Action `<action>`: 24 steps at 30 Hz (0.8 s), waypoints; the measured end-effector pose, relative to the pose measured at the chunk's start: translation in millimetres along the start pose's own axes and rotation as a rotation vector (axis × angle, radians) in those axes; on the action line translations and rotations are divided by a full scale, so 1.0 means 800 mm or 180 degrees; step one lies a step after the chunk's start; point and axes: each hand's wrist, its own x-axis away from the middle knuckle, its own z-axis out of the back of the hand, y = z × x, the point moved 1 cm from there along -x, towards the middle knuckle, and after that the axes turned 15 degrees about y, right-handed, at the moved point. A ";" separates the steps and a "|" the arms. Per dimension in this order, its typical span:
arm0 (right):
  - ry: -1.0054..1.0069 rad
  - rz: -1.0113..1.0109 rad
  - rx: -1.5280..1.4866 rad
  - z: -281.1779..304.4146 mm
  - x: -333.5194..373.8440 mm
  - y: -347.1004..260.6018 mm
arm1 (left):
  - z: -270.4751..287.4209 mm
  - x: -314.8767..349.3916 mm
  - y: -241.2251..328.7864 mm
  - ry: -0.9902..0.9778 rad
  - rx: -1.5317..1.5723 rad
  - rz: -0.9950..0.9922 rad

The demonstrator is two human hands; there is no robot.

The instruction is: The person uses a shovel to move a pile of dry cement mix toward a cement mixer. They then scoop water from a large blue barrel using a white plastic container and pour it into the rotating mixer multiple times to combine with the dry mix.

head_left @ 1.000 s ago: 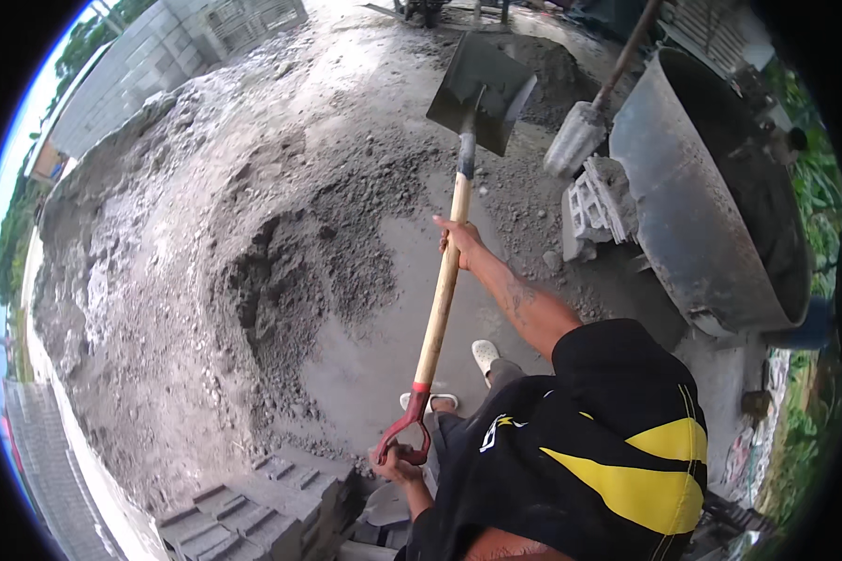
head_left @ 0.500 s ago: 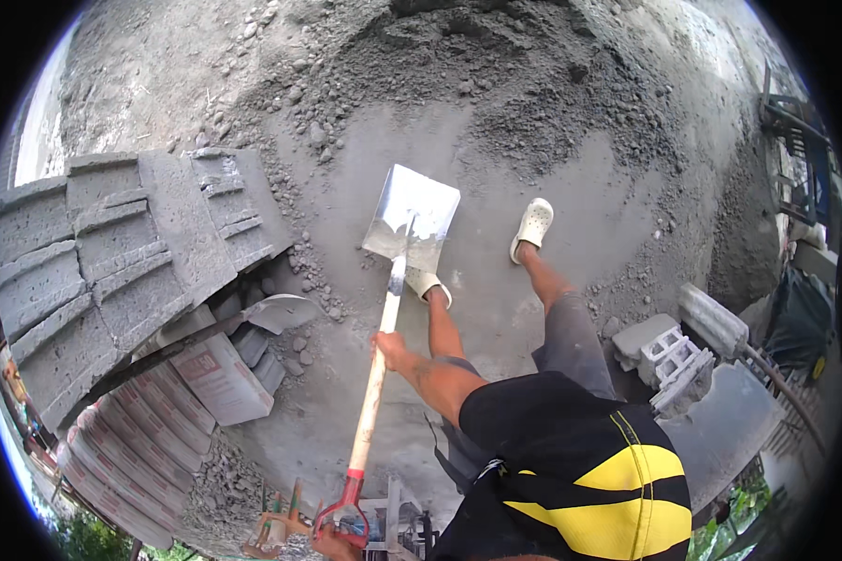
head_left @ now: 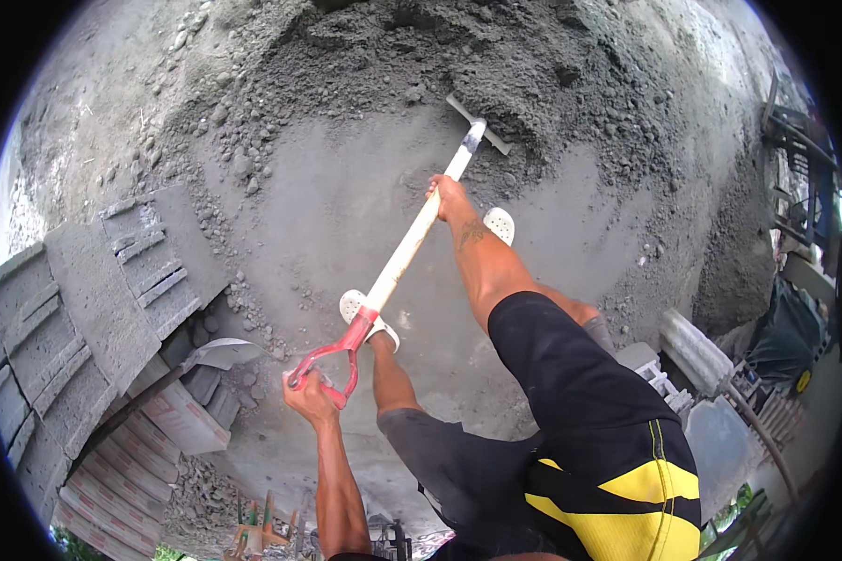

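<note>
Fingers on both hands are curled closed round one shovel (head_left: 410, 251), with no gap showing in either grip. Farthest left lie stacked grey concrete blocks (head_left: 89, 299), and at their near end a second shovel blade (head_left: 223, 353) pokes out, untouched. Next comes the left hand (head_left: 311, 400), wrapped on the end of the red D-shaped handle (head_left: 360, 331), near a pale clog (head_left: 351, 301). Farther right and forward, the right hand (head_left: 449, 198) clasps the pale wooden shaft close to its metal socket. Beyond it the blade (head_left: 498, 142) stands edge-on at the foot of a heap (head_left: 533, 75) of dark, loose grey material; how deep it sits, or whether it carries anything, I cannot tell. Progress looks partial: the floor (head_left: 327, 187) before the heap is largely bare, yet a broad bank, stretching well to the right, seems left to work.
</note>
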 end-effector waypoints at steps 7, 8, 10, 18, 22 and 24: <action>-0.0292 -0.0234 0.0263 0.099 0.080 -0.007 | 0.094 0.113 -0.010 0.0224 0.0090 0.0183; -0.0311 -0.0270 0.0226 0.109 0.098 -0.016 | 0.108 0.119 0.006 0.0197 0.0072 0.0157; -0.0314 -0.0384 -0.0011 0.146 0.121 -0.027 | 0.131 0.135 0.055 0.0071 0.0187 0.0085; -0.0149 -0.0385 -0.1159 0.306 0.310 -0.157 | 0.206 0.177 0.207 -0.0696 0.0673 -0.0512; 0.0037 -0.0052 -0.2131 0.424 0.393 -0.267 | 0.151 0.175 0.317 -0.1726 0.0717 -0.1161; 0.0180 0.0392 -0.2515 0.493 0.454 -0.325 | 0.106 0.164 0.334 -0.2240 0.0795 -0.1560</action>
